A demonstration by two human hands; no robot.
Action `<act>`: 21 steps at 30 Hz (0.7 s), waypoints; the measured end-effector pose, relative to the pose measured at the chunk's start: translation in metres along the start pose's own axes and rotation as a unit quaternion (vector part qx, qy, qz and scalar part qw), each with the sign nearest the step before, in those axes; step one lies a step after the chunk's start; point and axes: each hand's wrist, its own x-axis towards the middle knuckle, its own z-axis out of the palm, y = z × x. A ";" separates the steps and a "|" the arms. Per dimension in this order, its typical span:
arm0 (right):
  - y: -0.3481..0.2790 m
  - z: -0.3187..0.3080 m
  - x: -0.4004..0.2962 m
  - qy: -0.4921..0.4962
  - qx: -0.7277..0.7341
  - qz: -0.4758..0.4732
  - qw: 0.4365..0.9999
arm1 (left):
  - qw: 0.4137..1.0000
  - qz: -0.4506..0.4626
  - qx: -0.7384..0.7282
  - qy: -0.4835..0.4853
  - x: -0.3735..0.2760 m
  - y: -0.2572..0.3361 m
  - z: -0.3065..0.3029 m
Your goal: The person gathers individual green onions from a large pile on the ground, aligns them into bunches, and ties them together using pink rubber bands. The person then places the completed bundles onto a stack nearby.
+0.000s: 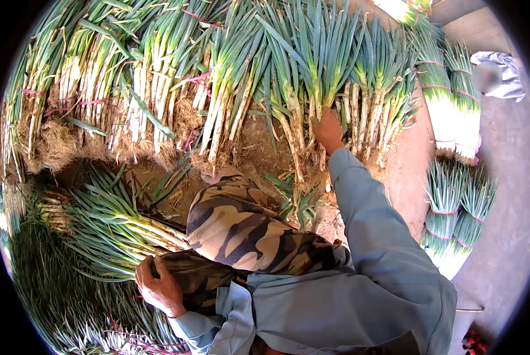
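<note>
Several green onions with long green leaves, pale stalks and rootlets stand in a row across the top. My right hand [328, 130] reaches up to the stalks of green onions [320, 84] at the upper middle, its fingers closed around some stalks. At the lower left, my left hand [159, 284] rests by my camouflage trouser leg, fingers curled and somewhat apart, beside a pile of loose green onions [118, 230]. Nothing shows in that hand, though its palm side is partly hidden.
Bundles of trimmed green onions [440, 100] tied with pink bands stand at the right, with more tied bundles [444, 222] below them. A dark mass of onion leaves [56, 284] fills the lower left. Another person [504, 77] is at the upper right. Soil and loose leaves lie around my knee.
</note>
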 end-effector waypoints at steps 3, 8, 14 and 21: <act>0.015 0.026 0.031 -0.016 -0.036 -0.004 0.999 | 1.000 0.001 -0.003 -0.006 0.001 0.001 -0.002; 0.048 0.046 0.063 0.007 0.015 -0.028 0.999 | 1.000 0.002 -0.013 -0.007 0.001 0.000 0.000; 0.011 -0.002 0.055 -0.119 0.366 0.082 0.919 | 1.000 -0.003 -0.010 -0.018 0.003 -0.001 0.001; -0.031 -0.124 -0.013 -0.063 0.637 0.032 0.768 | 1.000 0.007 -0.022 -0.015 0.005 0.002 0.003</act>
